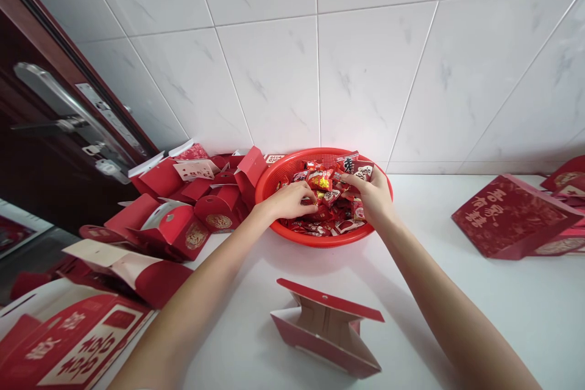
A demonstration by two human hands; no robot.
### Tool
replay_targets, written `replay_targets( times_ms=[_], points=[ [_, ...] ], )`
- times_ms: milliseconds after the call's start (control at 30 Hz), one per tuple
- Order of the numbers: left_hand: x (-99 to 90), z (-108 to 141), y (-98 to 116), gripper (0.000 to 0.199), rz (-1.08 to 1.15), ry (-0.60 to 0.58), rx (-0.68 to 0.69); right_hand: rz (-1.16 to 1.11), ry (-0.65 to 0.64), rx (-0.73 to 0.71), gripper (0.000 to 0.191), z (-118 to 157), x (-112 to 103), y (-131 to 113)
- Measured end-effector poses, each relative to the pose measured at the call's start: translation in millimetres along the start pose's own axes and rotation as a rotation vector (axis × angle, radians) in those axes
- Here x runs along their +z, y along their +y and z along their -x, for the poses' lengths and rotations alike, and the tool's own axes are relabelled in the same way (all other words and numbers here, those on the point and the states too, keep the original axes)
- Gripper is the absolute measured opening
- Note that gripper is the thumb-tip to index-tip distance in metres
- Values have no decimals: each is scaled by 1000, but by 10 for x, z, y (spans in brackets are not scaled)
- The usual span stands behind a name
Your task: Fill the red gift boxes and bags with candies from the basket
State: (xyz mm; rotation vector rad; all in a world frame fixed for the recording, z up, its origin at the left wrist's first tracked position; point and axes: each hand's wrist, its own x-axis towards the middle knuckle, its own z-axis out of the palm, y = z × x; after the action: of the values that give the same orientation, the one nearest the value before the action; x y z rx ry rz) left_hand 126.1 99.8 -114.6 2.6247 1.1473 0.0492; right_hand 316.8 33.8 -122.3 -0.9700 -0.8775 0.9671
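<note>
A red plastic basket (326,242) full of wrapped candies (320,180) stands against the tiled wall, and both my hands reach into it. My left hand (295,200) is at the left side of the pile, its fingers curled down among the wrappers; what they hold, if anything, is hidden. On the right side my right hand (372,195) pinches a small wrapped candy (364,170) between thumb and fingers. Closer to me, between my forearms, a red paper box (326,341) stands with its top open and its brown inside showing.
Several folded red gift boxes (176,231) crowd the left of the white table (457,292). A larger red carton (77,341) is at the lower left. More red boxes (516,216) lie at the right. A dark door with a metal handle (68,103) and keys is at the left.
</note>
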Motion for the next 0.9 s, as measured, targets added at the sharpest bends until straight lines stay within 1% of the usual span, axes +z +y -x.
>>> replay_targets(
  times_ms=[67,100,200,267,333,467,567,633,700,733,767,833,900],
  points=[
    [1,2,13,33,17,-30,8,4,-1,-2,30,5,6,-7],
    [2,2,16,33,21,-42,15,6,-1,-2,29,8,10,-11],
    [13,1,5,19,45,-58,46,4,1,-1,28,15,18,-18],
    [23,-2,-18,10,95,-23,86,0,4,2,29,15,17,-15],
    [36,-5,-50,10,173,101,121,-5,4,3,30,9,9,-8],
    [57,4,-106,20,365,464,139,-19,7,9,35,-10,-12,8],
    [63,42,-89,23,537,622,169,-40,11,7,35,-16,-12,7],
    [60,86,-37,19,610,746,253,-43,18,17,35,-11,-3,-5],
    [51,142,39,12,617,886,364,-35,17,40,36,1,9,-23],
    [46,172,81,9,609,935,412,-29,9,52,37,10,15,-34],
    [39,203,123,8,601,958,449,-20,-7,66,37,20,19,-48],
    [23,263,202,6,601,958,491,-5,-60,89,38,43,23,-82],
    [6,318,268,4,601,960,486,-2,-120,97,38,71,22,-133]
  ],
)
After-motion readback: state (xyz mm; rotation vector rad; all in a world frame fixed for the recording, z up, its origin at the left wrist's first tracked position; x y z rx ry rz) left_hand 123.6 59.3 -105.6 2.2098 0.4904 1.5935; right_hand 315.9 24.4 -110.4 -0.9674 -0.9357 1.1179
